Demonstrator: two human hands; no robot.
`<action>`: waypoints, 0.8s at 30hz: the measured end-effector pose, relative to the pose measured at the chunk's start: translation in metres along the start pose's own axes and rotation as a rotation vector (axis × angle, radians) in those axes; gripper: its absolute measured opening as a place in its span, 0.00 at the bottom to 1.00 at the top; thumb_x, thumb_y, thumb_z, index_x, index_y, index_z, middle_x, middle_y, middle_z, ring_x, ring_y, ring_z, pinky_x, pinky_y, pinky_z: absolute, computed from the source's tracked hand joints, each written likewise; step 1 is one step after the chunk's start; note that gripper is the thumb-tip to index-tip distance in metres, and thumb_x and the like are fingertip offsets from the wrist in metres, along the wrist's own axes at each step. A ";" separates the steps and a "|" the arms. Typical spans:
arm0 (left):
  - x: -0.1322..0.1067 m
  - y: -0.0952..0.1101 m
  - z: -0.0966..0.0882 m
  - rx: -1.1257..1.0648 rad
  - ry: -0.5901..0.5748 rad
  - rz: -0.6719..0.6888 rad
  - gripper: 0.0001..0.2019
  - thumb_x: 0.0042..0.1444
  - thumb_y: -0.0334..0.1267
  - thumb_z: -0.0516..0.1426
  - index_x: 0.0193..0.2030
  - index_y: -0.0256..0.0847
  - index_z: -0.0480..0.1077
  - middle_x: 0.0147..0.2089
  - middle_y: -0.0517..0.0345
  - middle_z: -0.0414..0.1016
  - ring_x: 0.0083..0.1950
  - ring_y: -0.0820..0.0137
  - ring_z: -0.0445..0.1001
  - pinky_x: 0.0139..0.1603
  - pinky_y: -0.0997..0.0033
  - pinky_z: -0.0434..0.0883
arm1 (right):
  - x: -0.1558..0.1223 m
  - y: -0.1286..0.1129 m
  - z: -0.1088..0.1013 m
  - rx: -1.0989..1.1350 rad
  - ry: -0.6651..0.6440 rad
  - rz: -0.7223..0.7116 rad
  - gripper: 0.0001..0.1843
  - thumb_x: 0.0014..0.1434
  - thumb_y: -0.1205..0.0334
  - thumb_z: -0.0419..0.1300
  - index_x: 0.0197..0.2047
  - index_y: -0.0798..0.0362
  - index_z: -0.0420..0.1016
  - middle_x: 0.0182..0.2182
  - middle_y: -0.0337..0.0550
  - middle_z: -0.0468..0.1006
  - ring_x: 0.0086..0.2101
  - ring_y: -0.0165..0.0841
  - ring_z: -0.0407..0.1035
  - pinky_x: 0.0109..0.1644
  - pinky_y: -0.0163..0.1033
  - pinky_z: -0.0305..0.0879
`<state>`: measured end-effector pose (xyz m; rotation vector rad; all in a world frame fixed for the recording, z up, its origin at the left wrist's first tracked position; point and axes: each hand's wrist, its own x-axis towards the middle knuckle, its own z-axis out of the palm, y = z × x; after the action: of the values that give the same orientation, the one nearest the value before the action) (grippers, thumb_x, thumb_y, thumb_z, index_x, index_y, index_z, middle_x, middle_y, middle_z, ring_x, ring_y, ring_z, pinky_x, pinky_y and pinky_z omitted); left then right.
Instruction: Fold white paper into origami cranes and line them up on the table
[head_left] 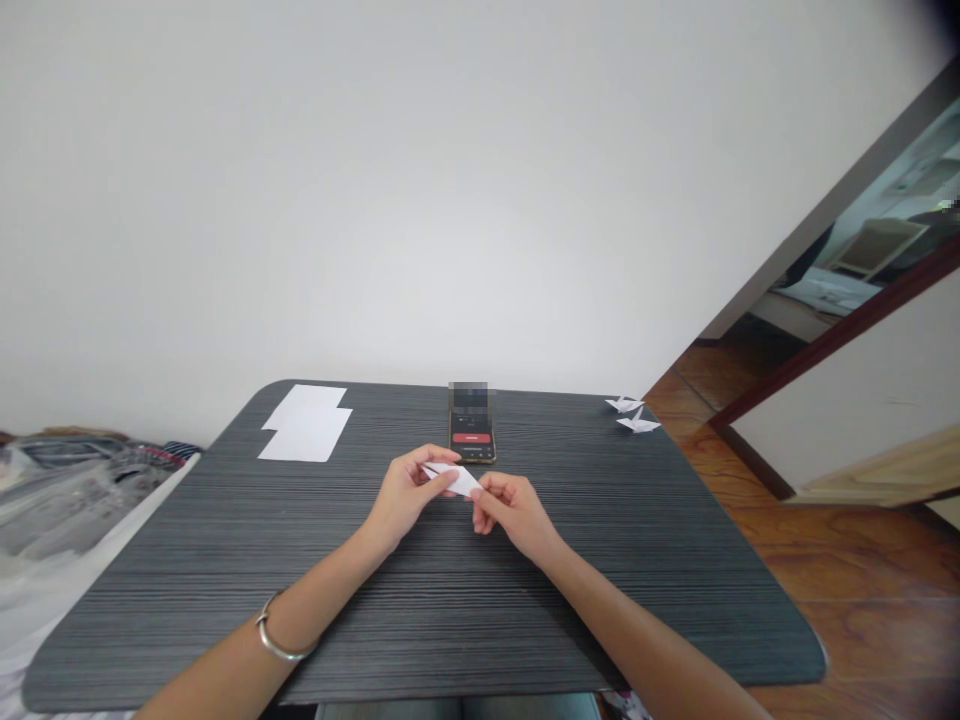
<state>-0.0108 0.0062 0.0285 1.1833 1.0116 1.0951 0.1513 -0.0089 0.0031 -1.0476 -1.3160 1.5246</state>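
Note:
Between my two hands is a small piece of folded white paper, held just above the middle of the table. My left hand grips its left end, thumb on top and fingers behind. At its right corner, my right hand pinches the paper between thumb and finger, the other fingers curled under. A silver bangle circles my left wrist. Right behind the paper lies a phone with a lit dark screen and a red button.
White paper sheets lie overlapping at the table's back left. Two folded paper cranes sit near the back right corner of the dark table. A white wall rises behind. Plastic-covered things are piled left of the table.

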 end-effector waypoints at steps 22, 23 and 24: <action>-0.004 -0.007 0.008 -0.084 -0.090 -0.084 0.11 0.42 0.39 0.63 0.26 0.34 0.67 0.26 0.57 0.75 0.25 0.75 0.72 0.27 0.76 0.71 | 0.001 -0.009 -0.001 0.156 0.164 0.033 0.15 0.39 0.58 0.69 0.27 0.56 0.70 0.20 0.39 0.77 0.21 0.30 0.72 0.27 0.35 0.70; -0.004 -0.008 0.008 -0.079 -0.109 -0.082 0.11 0.43 0.39 0.63 0.28 0.34 0.68 0.26 0.57 0.75 0.25 0.75 0.72 0.28 0.76 0.70 | 0.001 -0.009 -0.001 0.162 0.162 0.040 0.15 0.39 0.58 0.68 0.27 0.56 0.70 0.19 0.38 0.77 0.21 0.30 0.72 0.26 0.35 0.70; -0.004 -0.008 0.008 -0.073 -0.129 -0.085 0.11 0.44 0.39 0.63 0.30 0.33 0.69 0.27 0.56 0.75 0.26 0.75 0.72 0.28 0.76 0.70 | 0.000 -0.009 -0.001 0.166 0.165 0.042 0.15 0.40 0.58 0.68 0.27 0.56 0.69 0.19 0.38 0.77 0.20 0.30 0.72 0.26 0.34 0.69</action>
<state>-0.0030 0.0004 0.0212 1.1279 0.9071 0.9689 0.1526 -0.0077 0.0119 -1.0748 -1.0424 1.5155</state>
